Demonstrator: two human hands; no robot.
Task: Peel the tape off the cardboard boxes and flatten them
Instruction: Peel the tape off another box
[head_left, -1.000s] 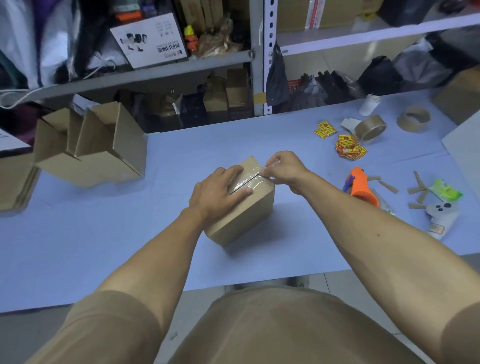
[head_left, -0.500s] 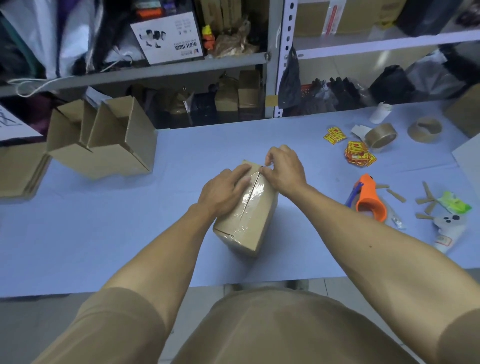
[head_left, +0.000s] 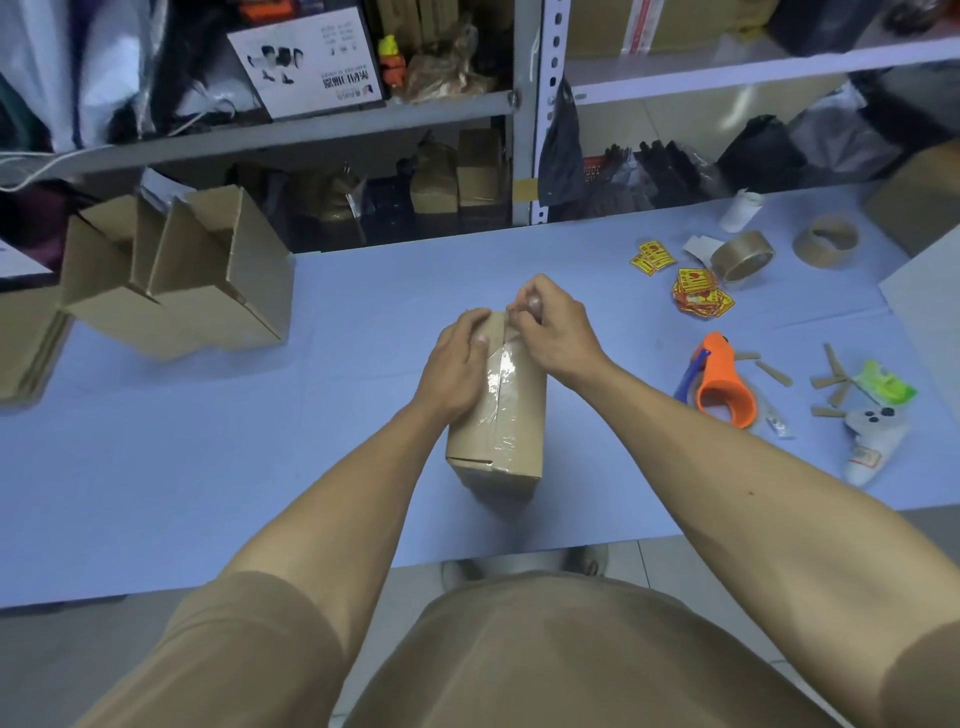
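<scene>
A small brown cardboard box (head_left: 511, 431) lies on the blue table (head_left: 208, 467) in front of me, its long side pointing away. Clear tape (head_left: 501, 371) runs down its top seam. My left hand (head_left: 457, 364) presses flat on the box's left top side. My right hand (head_left: 550, 327) is at the far end of the box, its fingertips pinched on the tape's end there.
Two open cardboard boxes (head_left: 182, 275) stand at the left, next to a flat cardboard stack (head_left: 28, 343). To the right lie an orange tape dispenser (head_left: 722, 384), tape rolls (head_left: 740, 257), yellow stickers (head_left: 698, 293), cardboard scraps (head_left: 831, 376) and a white controller (head_left: 872, 436). Shelves stand behind.
The box has turned from slanted to lengthwise away from me. My right hand has moved to its far end and pinched the tape; my left hand has stayed on top.
</scene>
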